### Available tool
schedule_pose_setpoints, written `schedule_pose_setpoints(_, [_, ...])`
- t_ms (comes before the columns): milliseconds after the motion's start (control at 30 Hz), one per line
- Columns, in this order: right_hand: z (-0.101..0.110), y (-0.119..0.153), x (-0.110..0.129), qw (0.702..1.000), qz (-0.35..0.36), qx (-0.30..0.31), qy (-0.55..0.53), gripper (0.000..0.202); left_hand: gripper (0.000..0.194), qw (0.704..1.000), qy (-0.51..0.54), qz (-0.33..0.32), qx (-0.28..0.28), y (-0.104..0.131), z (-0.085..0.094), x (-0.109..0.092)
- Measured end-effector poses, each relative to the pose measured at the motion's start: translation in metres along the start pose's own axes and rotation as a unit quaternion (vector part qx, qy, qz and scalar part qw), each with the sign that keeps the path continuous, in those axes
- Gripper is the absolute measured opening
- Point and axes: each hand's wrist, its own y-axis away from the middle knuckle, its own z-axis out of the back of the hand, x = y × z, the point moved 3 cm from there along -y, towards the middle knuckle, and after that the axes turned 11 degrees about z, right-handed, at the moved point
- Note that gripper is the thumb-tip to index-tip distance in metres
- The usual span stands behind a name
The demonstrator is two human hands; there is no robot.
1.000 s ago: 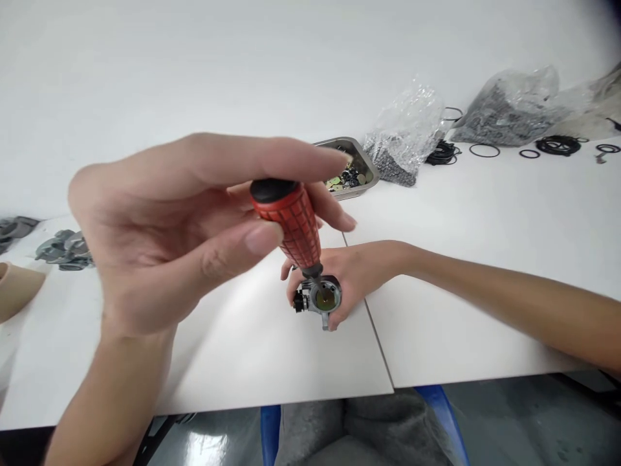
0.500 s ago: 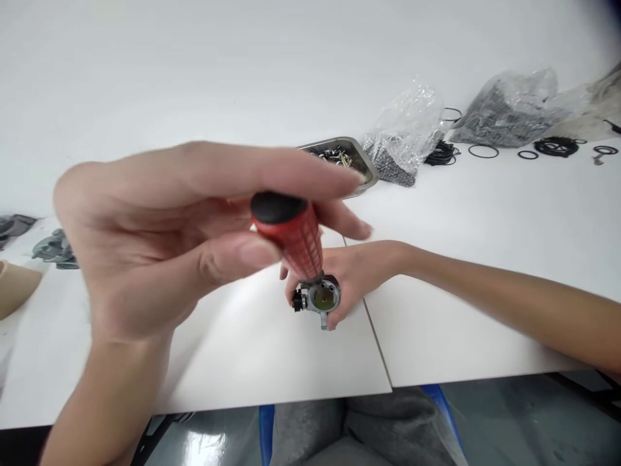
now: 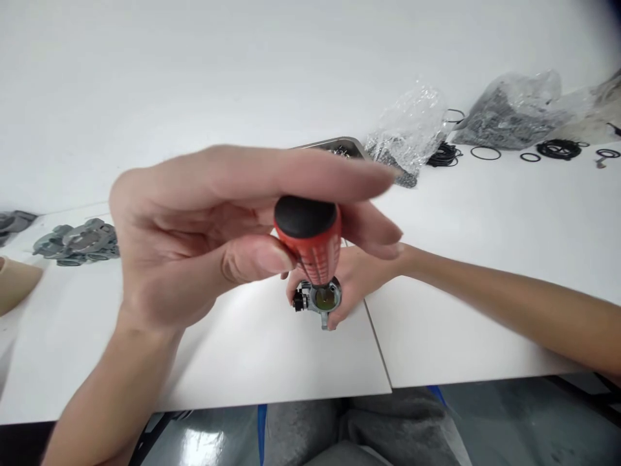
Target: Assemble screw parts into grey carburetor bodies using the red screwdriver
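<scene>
A screwdriver [image 3: 315, 243] with a red handle and black end cap stands nearly upright in the middle of the view. My left hand [image 3: 208, 233] grips its handle between thumb and fingers. Beneath it, my right hand [image 3: 359, 278] holds a small metal carburetor-like part [image 3: 326, 299] against the white table [image 3: 262, 356]. This part has a round bore with a yellowish inside and a black fitting on its left side. The handle hides the screwdriver's tip, so its contact with the part cannot be made out.
Behind my left hand is a metal tray [image 3: 356, 145] of small parts. Plastic bags [image 3: 514, 113] of dark pieces and black rings [image 3: 557, 149] lie at the back right. Grey metal castings [image 3: 80, 241] and a beige round object [image 3: 17, 285] are at the left.
My left hand and the screwdriver handle have moved right, covering more of the tray and uncovering more of the grey castings. My right hand and the metal part are almost unmoved.
</scene>
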Motion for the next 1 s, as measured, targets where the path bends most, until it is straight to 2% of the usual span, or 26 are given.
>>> schedule_pose_setpoints(67, [0.0, 0.001, -0.001, 1.0, -0.008, -0.002, 0.005, 0.051, 0.058, 0.998, -0.056, 0.04, 0.008, -0.001, 0.003, 0.003])
schedule_pose_setpoints(100, [-0.001, 0.001, -0.002, 1.0, -0.011, -0.003, 0.004, 0.05, 0.052, 0.996, -0.084, 0.039, -0.014, 0.0, 0.007, 0.007])
schedule_pose_setpoints(167, [-0.002, 0.002, -0.004, 1.0, -0.014, -0.005, -0.004, 0.05, 0.034, 0.991, -0.109, -0.011, -0.077, 0.004, 0.016, 0.013])
schedule_pose_setpoints(233, [-0.003, 0.002, -0.005, 1.0, -0.012, -0.007, -0.005, 0.051, 0.026, 0.987, -0.105, -0.063, -0.105, 0.007, 0.02, 0.018])
schedule_pose_setpoints(300, [-0.003, 0.002, -0.004, 1.0, -0.014, -0.004, 0.005, 0.051, 0.023, 0.987, -0.095, -0.063, -0.115, 0.008, 0.021, 0.021])
schedule_pose_setpoints(467, [-0.002, 0.001, -0.002, 1.0, -0.018, 0.001, 0.02, 0.051, 0.039, 0.994, -0.092, 0.014, -0.058, 0.008, 0.023, 0.016])
schedule_pose_setpoints(533, [-0.002, 0.001, -0.003, 1.0, -0.016, 0.0, 0.014, 0.051, 0.042, 0.993, -0.109, 0.022, -0.049, 0.009, 0.026, 0.015])
schedule_pose_setpoints(700, [-0.003, 0.001, -0.005, 1.0, -0.005, -0.007, -0.005, 0.052, 0.035, 0.99, -0.11, -0.06, -0.072, 0.006, 0.025, 0.021])
schedule_pose_setpoints(800, [-0.003, 0.001, -0.004, 1.0, -0.013, -0.004, -0.017, 0.051, 0.032, 0.991, -0.074, -0.065, -0.094, 0.002, 0.02, 0.023])
schedule_pose_setpoints(1000, [0.0, -0.001, 0.0, 1.0, -0.013, -0.003, 0.02, 0.051, 0.048, 0.996, -0.069, 0.04, -0.046, -0.006, 0.013, 0.005])
